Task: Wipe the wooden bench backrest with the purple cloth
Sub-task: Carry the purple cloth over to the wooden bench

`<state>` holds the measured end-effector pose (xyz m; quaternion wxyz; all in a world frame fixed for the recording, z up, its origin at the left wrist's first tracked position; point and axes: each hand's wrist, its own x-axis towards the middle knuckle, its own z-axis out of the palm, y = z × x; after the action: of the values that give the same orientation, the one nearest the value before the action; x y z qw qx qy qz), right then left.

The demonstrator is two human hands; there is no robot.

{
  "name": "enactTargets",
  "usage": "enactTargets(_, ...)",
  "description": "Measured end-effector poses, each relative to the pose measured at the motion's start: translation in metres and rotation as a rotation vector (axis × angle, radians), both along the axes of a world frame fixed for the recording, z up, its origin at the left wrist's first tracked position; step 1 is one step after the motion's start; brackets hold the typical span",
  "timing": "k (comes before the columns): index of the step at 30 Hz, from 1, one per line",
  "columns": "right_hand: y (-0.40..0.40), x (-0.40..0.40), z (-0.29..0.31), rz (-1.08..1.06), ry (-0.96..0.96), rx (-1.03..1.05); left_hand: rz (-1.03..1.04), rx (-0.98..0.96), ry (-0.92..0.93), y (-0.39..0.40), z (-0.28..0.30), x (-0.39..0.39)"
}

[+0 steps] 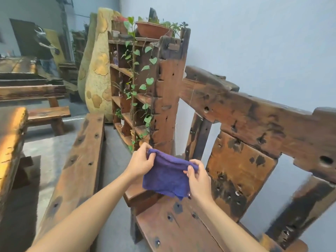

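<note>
Head view: both hands hold the purple cloth (pixel 166 176) up in the air, above the front left corner of the bench seat (pixel 174 228). The left hand (pixel 141 163) pinches the upper left corner between its fingers, and the right hand (pixel 197 176) pinches the upper right corner. The cloth's top edge runs left to right, dipping rightward; the rest hangs down. The backrest (pixel 241 166) stands just right of the cloth, untouched, with open gaps between its slats. Grey floor (pixel 116 157) lies open on the left.
</note>
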<state>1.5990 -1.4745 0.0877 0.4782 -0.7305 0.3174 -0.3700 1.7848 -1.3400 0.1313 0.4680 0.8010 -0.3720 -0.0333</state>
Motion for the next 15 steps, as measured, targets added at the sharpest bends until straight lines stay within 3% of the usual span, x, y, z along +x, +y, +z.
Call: enactTargets(15,-0.231,0.216,0.044,-0.282,-0.129,-0.032,-0.216,-0.136,-0.033,-0.256,0.043,0.224)
